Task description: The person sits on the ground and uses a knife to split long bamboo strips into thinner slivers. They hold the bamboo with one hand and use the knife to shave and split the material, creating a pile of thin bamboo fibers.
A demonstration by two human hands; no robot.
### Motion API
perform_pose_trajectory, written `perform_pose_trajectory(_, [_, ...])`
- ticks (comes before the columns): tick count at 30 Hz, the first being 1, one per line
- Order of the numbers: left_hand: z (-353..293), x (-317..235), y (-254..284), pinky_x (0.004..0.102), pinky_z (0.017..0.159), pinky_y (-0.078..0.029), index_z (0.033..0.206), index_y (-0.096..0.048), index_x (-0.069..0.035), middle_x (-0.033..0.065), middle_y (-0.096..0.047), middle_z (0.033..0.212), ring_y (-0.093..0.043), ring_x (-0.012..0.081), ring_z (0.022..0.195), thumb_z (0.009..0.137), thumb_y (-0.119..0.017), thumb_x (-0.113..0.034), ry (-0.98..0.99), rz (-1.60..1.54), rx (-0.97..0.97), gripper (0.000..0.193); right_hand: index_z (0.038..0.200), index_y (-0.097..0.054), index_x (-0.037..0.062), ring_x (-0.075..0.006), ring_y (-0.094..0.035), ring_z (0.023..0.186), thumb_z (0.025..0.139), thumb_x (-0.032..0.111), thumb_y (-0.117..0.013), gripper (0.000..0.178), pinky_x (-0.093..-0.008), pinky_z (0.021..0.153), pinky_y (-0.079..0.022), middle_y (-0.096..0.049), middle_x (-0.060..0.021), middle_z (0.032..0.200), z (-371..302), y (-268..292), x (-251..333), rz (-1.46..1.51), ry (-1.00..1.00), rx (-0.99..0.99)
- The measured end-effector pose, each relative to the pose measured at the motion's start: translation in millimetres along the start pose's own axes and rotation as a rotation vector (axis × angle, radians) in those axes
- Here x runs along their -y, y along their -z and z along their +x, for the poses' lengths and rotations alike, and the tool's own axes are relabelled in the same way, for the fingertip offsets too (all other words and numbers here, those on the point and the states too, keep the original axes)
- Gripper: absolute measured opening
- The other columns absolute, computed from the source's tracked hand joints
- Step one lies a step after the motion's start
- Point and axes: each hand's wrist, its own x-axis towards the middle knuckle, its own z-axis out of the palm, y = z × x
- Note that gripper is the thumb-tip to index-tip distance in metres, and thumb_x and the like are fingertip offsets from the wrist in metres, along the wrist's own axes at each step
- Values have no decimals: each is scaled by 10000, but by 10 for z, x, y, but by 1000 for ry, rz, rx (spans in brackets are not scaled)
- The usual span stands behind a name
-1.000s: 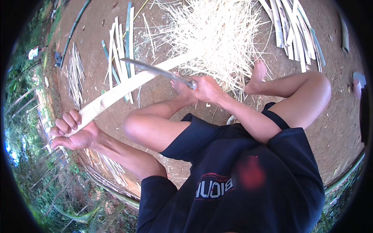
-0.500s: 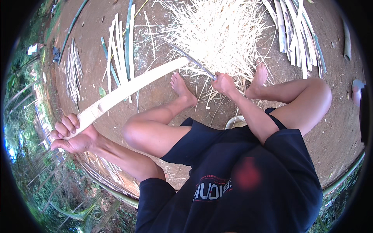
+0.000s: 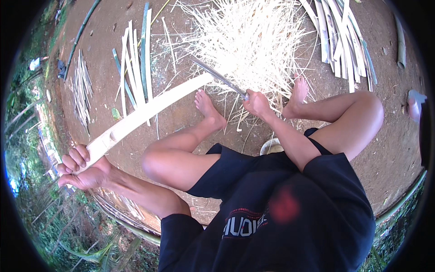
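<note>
My left hand (image 3: 86, 167) is closed round the near end of a long pale bamboo strip (image 3: 147, 109), out to the left. The strip slants up to the right, past my left knee, with a node mark near my fingers. My right hand (image 3: 257, 104) grips the handle of a long knife (image 3: 222, 80). Its blade points up and to the left and crosses the strip's far end. Beyond the blade, a large heap of thin pale shavings (image 3: 253, 36) lies on the ground around my feet.
Several split strips (image 3: 136, 68) lie at the far left, beside a bundle of thin sticks (image 3: 82, 86). More bamboo strips (image 3: 344, 41) are piled at the far right, near a bamboo length (image 3: 401, 47). A round pale container (image 3: 272, 146) stands between my legs. Brown soil surrounds me.
The knife and my right hand have shifted slightly to the left and toward me. The strip's far end sits a little lower. Both grips are unchanged.
</note>
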Motion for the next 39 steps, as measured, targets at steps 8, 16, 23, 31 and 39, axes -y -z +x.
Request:
perform_pose_trajectory(8, [-74, -67, -187, 277, 541, -389, 723, -439, -123, -33, -355, 610, -383, 112, 553, 905, -489, -550, 13, 137, -136, 467, 770, -653, -56, -329, -672, 666, 708, 272, -634, 335, -388, 653, -530, -661, -226, 707, 422, 30, -956, 91, -295, 115])
perform_pose_trajectory(16, [3, -69, 83, 324, 633, -463, 747, -516, -118, -6, -481, 635, -531, 142, 627, 874, -513, -623, -53, 220, -644, 520, 807, -656, -38, -245, -609, 499, 730, 190, -607, 245, -367, 535, -493, -630, -164, 607, 27, 179, -23, 282, -108, -3])
perform_pose_trajectory(23, [-6, -181, -126, 251, 463, -366, 625, -501, -161, -43, -405, 484, -421, 91, 421, 879, -542, -454, 12, 185, -495, 389, 948, -654, -2, -305, -634, 546, 782, 193, -586, 265, -428, 571, -522, -631, -207, 638, -900, 472, 1189, 163, 464, 1])
perform_pose_trajectory(31, [-91, -182, -75, 233, 430, -318, 583, -533, -167, -43, -404, 444, -383, 83, 378, 878, -550, -421, 31, 142, -458, 390, 959, -662, 27, -356, -656, 627, 767, 193, -600, 261, -444, 620, -525, -646, -218, 681, -623, 470, 731, 106, 256, -16])
perform_pose_trajectory(39, [-36, -118, -35, 232, 399, -322, 570, -550, -169, -47, -397, 424, -383, 83, 362, 874, -538, -410, 35, 159, -513, 388, 933, -648, 24, -355, -660, 630, 759, 178, -602, 237, -461, 637, -529, -653, -213, 692, -341, 253, 333, 20, 188, -63])
